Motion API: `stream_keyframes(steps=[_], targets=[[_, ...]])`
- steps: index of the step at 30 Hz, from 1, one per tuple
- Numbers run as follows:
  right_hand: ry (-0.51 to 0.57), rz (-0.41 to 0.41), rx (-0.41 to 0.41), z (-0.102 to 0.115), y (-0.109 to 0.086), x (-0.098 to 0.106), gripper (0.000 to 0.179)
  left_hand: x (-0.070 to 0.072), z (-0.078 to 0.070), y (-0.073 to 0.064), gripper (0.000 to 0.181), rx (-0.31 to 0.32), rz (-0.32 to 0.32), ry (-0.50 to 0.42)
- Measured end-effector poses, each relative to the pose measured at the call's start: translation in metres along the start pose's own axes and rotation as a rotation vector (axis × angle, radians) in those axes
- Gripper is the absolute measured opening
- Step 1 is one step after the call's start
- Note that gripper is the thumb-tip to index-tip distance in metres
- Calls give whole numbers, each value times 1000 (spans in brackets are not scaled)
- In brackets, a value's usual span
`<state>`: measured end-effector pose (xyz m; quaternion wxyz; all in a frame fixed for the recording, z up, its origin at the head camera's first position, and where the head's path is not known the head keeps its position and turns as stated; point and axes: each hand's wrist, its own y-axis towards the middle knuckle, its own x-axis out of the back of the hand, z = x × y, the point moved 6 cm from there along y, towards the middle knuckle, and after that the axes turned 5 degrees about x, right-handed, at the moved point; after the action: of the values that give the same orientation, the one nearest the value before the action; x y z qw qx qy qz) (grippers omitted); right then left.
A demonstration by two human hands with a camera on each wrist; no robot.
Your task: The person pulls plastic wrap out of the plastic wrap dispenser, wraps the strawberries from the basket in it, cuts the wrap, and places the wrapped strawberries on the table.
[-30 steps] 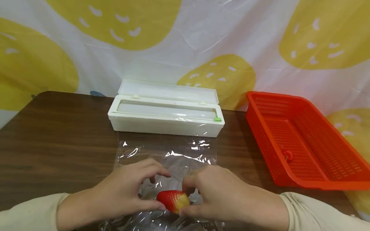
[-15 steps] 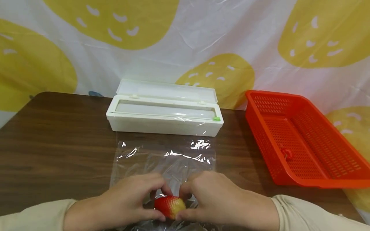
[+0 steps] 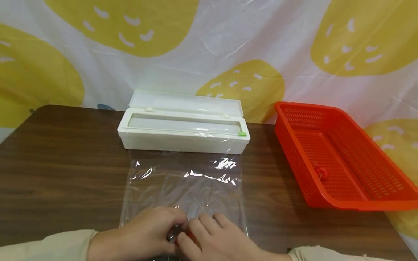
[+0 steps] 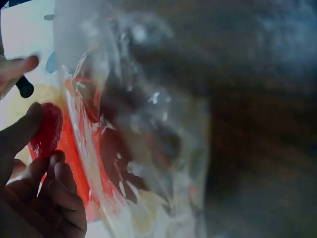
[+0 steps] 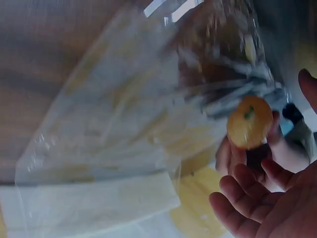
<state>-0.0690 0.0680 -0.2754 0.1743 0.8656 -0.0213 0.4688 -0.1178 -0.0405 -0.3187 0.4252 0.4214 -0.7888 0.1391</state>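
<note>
Two bare hands, cuffed in cream sleeves (image 3: 55,246), meet at the near edge of a dark brown wood-grain table (image 3: 58,174). On the left, the left hand (image 3: 147,232) pinches a dimpled, strawberry-shaped fruit (image 4: 47,130) between thumb and fingertips. Behind them a long white plastic box (image 3: 183,143) stands with its lid raised, and a sheet of clear, creased plastic film (image 3: 183,188) runs from it toward the person, reaching the hands. The fruit sits between the hands, mostly hidden from the head view. The left hand is the nearer, being in contact — the stem end faces the right hand, so the long axis seems to run roughly from one hand to the other. Its body is glossy red, its stem end orange-yellow with a small green mark. Next comes the right hand (image 3: 218,241), fingers loosely spread and slightly bent beside the fruit — whether they touch it, I cannot tell. Farther right stands a bright red perforated plastic basket (image 3: 295,148), a small red object (image 3: 322,173) inside near its left wall.
</note>
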Motion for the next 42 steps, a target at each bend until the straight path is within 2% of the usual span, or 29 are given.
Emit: stream_keyframes(steps=[3,9,13,19,26,30,32,35,37,40,42], targets=[[54,69,-1,6,-3,-9,15,-5,2,0,24,-4,18,15],[60,103,-22,9,-5,-19,16,-11,7,0,24,4,62,-9],[31,58,-18,11,-6,-22,14,-14,9,0,23,23,88,-18],[-78,-52,25,15,-7,-24,14,-16,8,3,21,53,123,-10],[-45,-107,52,14,-6,-21,33,-15,7,5,16,61,164,17],[-69,-167,55,13,-5,-20,34,-14,6,4,18,73,170,49],[-60,-168,50,12,-5,-20,31,-14,6,4,19,80,176,58],[-6,-101,35,9,-5,-23,19,-13,5,3,20,85,195,63],[63,-19,18,6,-5,-25,14,-11,4,3,21,98,218,48],[185,114,-25,-2,-4,-29,21,-7,2,2,22,101,222,52],[312,213,-69,-7,-3,-32,25,-5,1,2,26,101,211,59]])
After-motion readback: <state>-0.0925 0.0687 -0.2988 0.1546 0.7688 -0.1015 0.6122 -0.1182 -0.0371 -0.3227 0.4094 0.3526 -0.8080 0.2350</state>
